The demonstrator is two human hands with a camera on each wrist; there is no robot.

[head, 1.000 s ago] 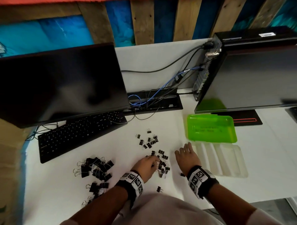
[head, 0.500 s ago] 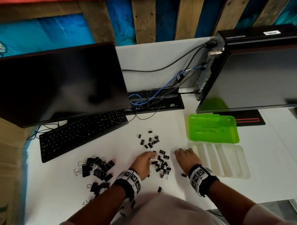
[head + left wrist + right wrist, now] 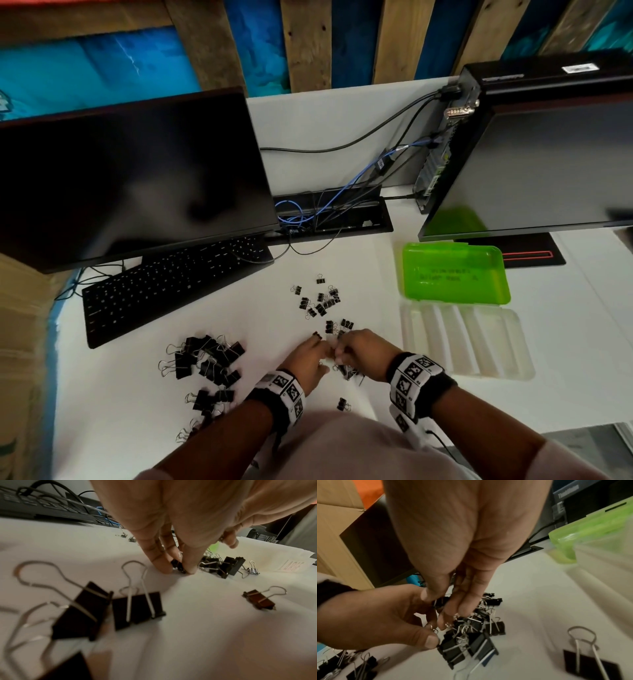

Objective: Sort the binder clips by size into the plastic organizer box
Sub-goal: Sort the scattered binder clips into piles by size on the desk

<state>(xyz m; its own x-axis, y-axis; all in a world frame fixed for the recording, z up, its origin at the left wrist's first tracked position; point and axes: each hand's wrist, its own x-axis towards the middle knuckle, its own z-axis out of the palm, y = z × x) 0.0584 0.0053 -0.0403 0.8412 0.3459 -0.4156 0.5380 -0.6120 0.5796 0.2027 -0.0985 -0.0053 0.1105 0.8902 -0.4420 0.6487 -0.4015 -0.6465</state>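
Black binder clips lie in three groups on the white table: large ones [image 3: 205,359] at the left, small ones [image 3: 318,301] further back, and a middle pile [image 3: 471,627] under my hands. My left hand [image 3: 322,349] pinches a small black clip [image 3: 178,566] against the table with its fingertips. My right hand [image 3: 342,347] meets it from the right, thumb and fingers pinching another clip [image 3: 440,601] just above the pile. To the right the clear organizer box [image 3: 466,342] lies open with its green lid [image 3: 452,274] folded back; no clips show in its compartments.
A black keyboard [image 3: 171,284] and monitor [image 3: 130,178] stand at the back left. At the back right are a second monitor [image 3: 548,164] and a computer case, with cables [image 3: 308,212] between. A single clip [image 3: 342,404] lies near my body.
My right hand has moved left from beside the organizer box to meet my left hand over the middle pile, and its fingers have curled onto a clip.
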